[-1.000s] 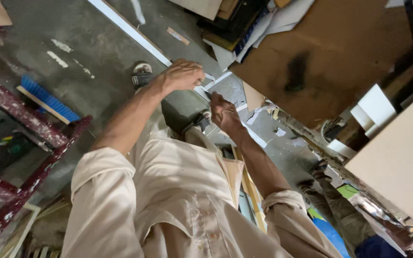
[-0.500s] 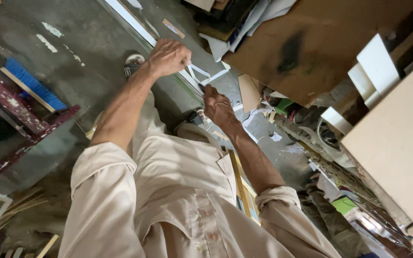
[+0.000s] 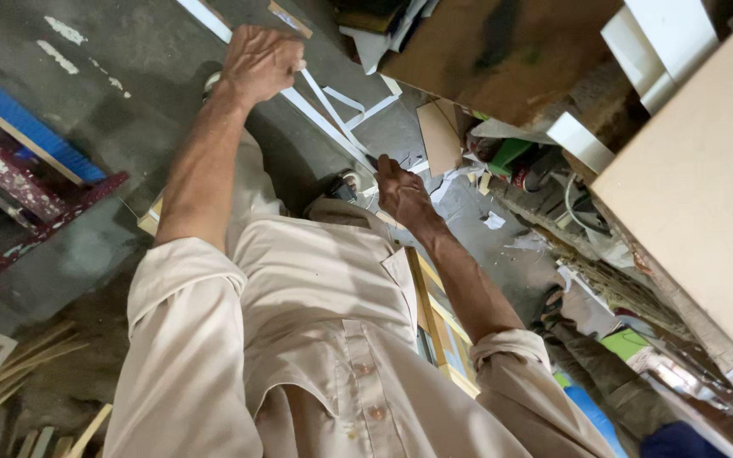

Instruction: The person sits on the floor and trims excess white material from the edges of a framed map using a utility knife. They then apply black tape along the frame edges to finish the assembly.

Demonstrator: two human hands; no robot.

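Concrete floor (image 3: 129,51), grey and paint-flecked, fills the upper left of the head view; the view is steeply tilted, looking down the person's own front.
Cream buttoned shirt (image 3: 316,339), sleeves rolled to the elbows, takes up the lower middle; both forearms reach away from it toward the floor.
Large pale board (image 3: 706,195) stands at the right edge; a brown board (image 3: 511,51) lies above it, top centre, with white offcuts (image 3: 655,34) beside it.
Dark red metal frame (image 3: 19,182) at the left edge; a blue brush (image 3: 40,136) with a wooden back lies just beside it.
Long white strip (image 3: 324,123) runs slantwise over the floor between the two hands; thinner white strips (image 3: 358,106) cross near it.
Left hand (image 3: 260,61) closed in a fist round the upper part of the strip.
Right hand (image 3: 400,191) closed at the strip's lower end, fingers curled; whether it also holds a small tool I cannot tell.
Cardboard scrap (image 3: 440,136) and paper bits (image 3: 494,220) lie near the right hand.
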